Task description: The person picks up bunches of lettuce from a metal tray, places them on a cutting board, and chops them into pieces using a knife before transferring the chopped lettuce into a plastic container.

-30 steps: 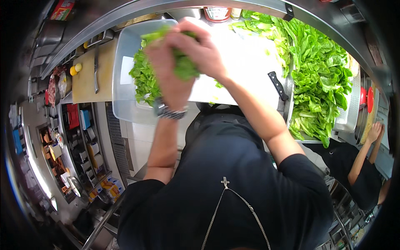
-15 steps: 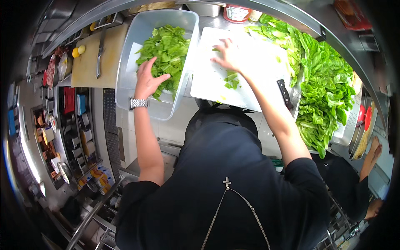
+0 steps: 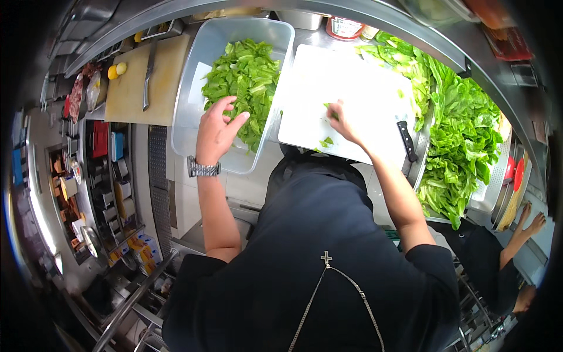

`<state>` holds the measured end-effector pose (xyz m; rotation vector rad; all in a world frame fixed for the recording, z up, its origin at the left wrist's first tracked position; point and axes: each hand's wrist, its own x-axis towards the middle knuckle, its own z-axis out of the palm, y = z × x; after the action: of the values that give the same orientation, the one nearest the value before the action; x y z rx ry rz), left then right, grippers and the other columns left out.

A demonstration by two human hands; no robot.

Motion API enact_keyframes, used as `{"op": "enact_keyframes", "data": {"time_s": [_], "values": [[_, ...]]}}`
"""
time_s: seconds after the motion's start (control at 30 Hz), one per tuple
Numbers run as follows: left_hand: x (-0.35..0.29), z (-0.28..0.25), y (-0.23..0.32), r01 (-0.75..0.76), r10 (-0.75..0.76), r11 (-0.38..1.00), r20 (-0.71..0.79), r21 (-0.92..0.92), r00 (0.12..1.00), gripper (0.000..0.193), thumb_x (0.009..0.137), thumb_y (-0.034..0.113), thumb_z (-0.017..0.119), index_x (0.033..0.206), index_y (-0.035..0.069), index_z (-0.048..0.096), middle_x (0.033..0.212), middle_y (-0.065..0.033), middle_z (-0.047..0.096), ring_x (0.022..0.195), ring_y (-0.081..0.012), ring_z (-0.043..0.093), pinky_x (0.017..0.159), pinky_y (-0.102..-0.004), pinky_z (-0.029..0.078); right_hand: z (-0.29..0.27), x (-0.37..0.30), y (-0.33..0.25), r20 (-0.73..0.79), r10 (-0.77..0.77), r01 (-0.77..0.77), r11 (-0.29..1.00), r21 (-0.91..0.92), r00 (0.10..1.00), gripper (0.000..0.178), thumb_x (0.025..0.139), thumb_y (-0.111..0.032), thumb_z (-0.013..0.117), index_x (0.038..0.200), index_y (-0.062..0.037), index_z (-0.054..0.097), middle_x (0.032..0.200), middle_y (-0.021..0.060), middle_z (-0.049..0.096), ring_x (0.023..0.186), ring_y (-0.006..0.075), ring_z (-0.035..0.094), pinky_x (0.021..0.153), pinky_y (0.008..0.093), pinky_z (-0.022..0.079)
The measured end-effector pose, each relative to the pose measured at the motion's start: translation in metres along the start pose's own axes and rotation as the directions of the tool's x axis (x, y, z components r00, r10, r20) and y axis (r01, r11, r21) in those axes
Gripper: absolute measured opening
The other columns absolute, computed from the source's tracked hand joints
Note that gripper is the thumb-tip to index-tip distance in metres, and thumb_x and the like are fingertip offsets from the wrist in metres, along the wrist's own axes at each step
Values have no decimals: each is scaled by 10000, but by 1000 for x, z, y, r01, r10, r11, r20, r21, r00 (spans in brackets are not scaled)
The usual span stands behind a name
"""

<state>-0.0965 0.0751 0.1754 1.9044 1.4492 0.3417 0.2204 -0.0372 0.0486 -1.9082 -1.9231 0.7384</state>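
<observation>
A clear plastic tub [image 3: 183, 120] holds a heap of cut lettuce [image 3: 249, 79]. Over the tub's near part is my left hand [image 3: 218, 132], open, thumb and fingers apart, with a metal-band watch [image 3: 204, 168] on its wrist. My right hand [image 3: 346, 122] is above the white cutting board [image 3: 305, 126], its fingers pinched on a small green lettuce piece [image 3: 327, 105]. Another lettuce scrap [image 3: 326, 142] lies on the board near its front edge. At the board's right side rests a knife with a black handle [image 3: 406, 141]; glare hides its blade.
Whole lettuce leaves [image 3: 460, 141] are piled on a metal tray at right. A yellowish cutting board [image 3: 126, 100] with a knife [image 3: 148, 76] lies left of the tub. A metal shelf edge [image 3: 328, 7] spans the far side. Another person's hands [image 3: 531, 220] show at far right.
My right hand has gone from spread fingers to a pinch on a lettuce piece and come nearer. My left hand has shifted slightly nearer over the tub. The view has also shifted slightly.
</observation>
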Motion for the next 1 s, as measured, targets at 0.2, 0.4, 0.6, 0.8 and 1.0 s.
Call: {"op": "enact_keyframes", "data": {"time_s": [0.2,0.4,0.6,0.8,1.0], "values": [[-14,0,46,-209,209,978,-25,3,978,296,846,209,753,1023,-9,657,947,-136,671,779,-234,624,697,-354,495,-32,103,-109,-412,-303,485,739,468,859,638,925,-282,688,1460,-110,384,1424,101,468,1164,230,585,954,398,483],[-25,51,96,-364,370,920,15,-142,929,182,812,117,771,921,27,656,852,-73,652,732,-180,617,646,-318,444,-116,25,-90,-322,12,6,998,57,947,421,832,-330,696,1203,-145,627,1114,152,652,965,321,639,823,460,514],[-32,155,91,-332,264,942,491,55,830,597,729,132,826,1265,47,578,1116,-178,572,949,-292,594,846,-407,511,-71,-23,-8,-389,456,-238,837,492,801,260,792,-167,626,1032,-91,690,944,152,708,845,324,680,743,437,531],[-25,226,41,-497,400,859,447,120,800,535,707,-9,780,1206,62,599,1167,-207,472,1017,-368,543,892,-428,482,-110,-130,-10,-543,196,-49,960,274,817,303,852,-117,599,1145,-68,657,982,154,682,860,300,671,800,407,545],[-10,240,62,-492,445,870,495,-40,747,127,762,-85,614,857,-4,637,880,-131,568,694,-266,581,680,-372,509,-150,-314,63,-564,587,-570,788,232,581,217,842,-84,589,1026,-12,678,924,162,682,849,283,676,787,373,550]]}}
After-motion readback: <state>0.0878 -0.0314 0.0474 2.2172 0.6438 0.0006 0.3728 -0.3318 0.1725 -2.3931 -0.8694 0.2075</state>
